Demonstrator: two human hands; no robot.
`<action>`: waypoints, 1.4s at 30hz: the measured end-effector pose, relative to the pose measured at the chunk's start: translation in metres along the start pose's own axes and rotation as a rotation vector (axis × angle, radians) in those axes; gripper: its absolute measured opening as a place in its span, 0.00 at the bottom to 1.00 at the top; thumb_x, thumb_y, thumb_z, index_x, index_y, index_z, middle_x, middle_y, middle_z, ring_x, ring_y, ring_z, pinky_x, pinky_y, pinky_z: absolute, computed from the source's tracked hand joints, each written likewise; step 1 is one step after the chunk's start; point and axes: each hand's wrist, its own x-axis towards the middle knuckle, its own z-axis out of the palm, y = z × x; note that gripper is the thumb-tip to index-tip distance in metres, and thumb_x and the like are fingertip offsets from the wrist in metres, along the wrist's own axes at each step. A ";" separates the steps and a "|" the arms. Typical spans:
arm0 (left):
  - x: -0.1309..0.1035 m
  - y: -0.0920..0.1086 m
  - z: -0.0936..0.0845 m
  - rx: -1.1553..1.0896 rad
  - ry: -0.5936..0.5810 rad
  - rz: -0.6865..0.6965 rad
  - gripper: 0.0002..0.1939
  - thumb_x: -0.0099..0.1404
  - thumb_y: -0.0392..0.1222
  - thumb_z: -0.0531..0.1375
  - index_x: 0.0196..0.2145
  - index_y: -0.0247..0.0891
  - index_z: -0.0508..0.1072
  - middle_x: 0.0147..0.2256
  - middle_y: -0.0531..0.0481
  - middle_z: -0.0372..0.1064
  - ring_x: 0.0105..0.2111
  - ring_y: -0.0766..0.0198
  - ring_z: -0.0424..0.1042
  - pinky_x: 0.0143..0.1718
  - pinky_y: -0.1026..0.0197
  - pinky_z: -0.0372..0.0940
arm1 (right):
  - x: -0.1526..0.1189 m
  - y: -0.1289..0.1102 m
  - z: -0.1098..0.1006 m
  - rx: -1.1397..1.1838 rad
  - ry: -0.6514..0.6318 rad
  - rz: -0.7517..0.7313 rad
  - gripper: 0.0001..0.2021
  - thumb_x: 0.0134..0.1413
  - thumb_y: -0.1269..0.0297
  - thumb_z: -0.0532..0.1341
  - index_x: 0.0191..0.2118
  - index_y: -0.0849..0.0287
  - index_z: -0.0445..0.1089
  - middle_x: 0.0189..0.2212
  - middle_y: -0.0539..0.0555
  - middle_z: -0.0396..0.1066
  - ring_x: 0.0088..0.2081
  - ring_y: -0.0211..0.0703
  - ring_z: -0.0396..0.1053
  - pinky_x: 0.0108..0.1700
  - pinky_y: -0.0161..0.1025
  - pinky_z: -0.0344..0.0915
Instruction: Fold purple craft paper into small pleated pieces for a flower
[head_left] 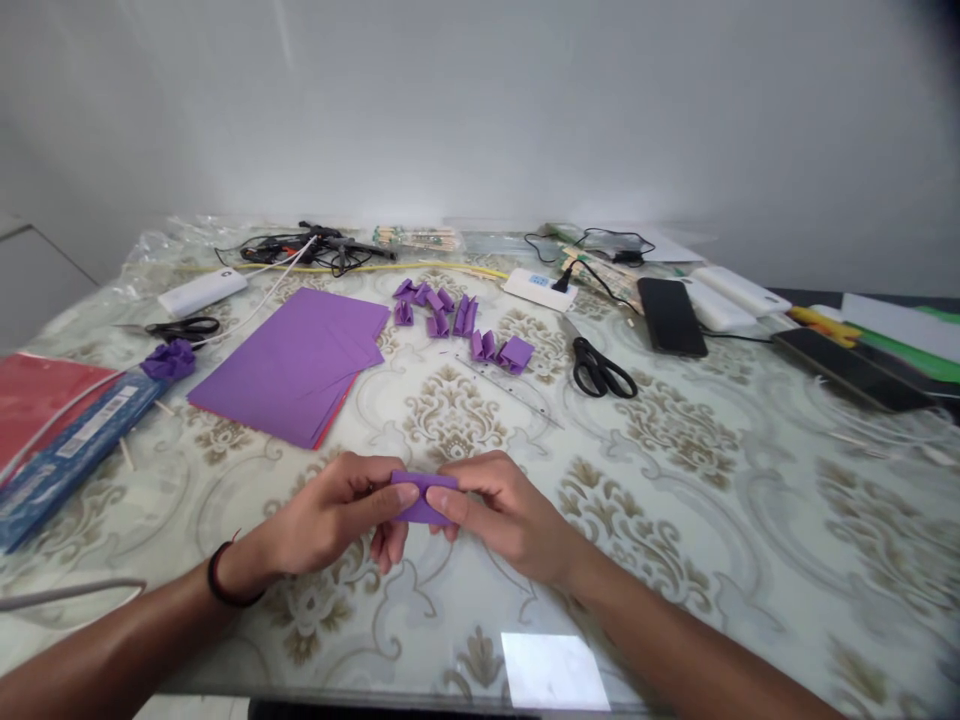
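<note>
Between both hands, just above the patterned tabletop, is a small folded piece of purple paper (424, 512). My left hand (341, 515) pinches its left end, thumb on the near face and fingers behind. My right hand (510, 515) grips the right end the same way, and the two thumb tips nearly meet at the middle. Beyond the hands lie several folded purple paper pieces (465, 315). A stack of purple paper sheets (281, 360) rests to the left, with a red edge showing underneath. A clear ruler (517, 395) lies past my right hand.
Black-handled scissors (600, 370) lie right of the folded pieces, another pair of scissors (184, 328) at left by a crumpled purple paper (169, 360). A power strip (540, 288), tangled cables (322, 248) and a phone (671, 317) sit farther back. A blue package (67, 455) lies far left.
</note>
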 end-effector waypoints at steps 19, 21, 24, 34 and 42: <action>0.003 0.000 0.001 0.180 0.095 0.048 0.23 0.79 0.56 0.55 0.35 0.36 0.74 0.24 0.51 0.75 0.22 0.65 0.73 0.27 0.64 0.67 | 0.000 0.002 0.003 -0.025 -0.009 0.157 0.18 0.67 0.56 0.63 0.28 0.61 0.79 0.20 0.51 0.73 0.23 0.38 0.70 0.27 0.32 0.62; 0.004 0.001 0.001 0.179 0.104 0.042 0.23 0.79 0.57 0.55 0.34 0.36 0.74 0.24 0.51 0.74 0.22 0.65 0.72 0.27 0.64 0.67 | 0.000 0.002 0.001 -0.006 -0.003 0.132 0.19 0.67 0.55 0.63 0.28 0.60 0.79 0.20 0.50 0.73 0.23 0.38 0.70 0.28 0.33 0.62; 0.005 0.001 0.002 0.225 0.141 0.038 0.24 0.79 0.57 0.56 0.32 0.36 0.73 0.22 0.52 0.73 0.22 0.66 0.70 0.27 0.64 0.65 | 0.001 0.001 0.000 0.019 0.025 0.095 0.20 0.69 0.54 0.62 0.28 0.60 0.78 0.20 0.49 0.72 0.23 0.37 0.69 0.29 0.34 0.62; 0.002 0.003 0.001 0.142 0.042 0.015 0.14 0.76 0.49 0.61 0.37 0.36 0.75 0.23 0.54 0.72 0.20 0.69 0.67 0.25 0.68 0.62 | 0.000 0.004 0.001 0.049 0.023 0.084 0.26 0.69 0.44 0.63 0.28 0.60 0.79 0.20 0.50 0.72 0.23 0.38 0.69 0.28 0.34 0.62; -0.002 0.008 -0.002 0.227 -0.093 0.027 0.18 0.78 0.51 0.59 0.42 0.35 0.83 0.24 0.52 0.72 0.22 0.68 0.66 0.25 0.67 0.61 | -0.001 0.006 0.002 0.032 -0.130 0.042 0.30 0.72 0.42 0.59 0.26 0.61 0.79 0.22 0.54 0.78 0.24 0.38 0.72 0.29 0.34 0.63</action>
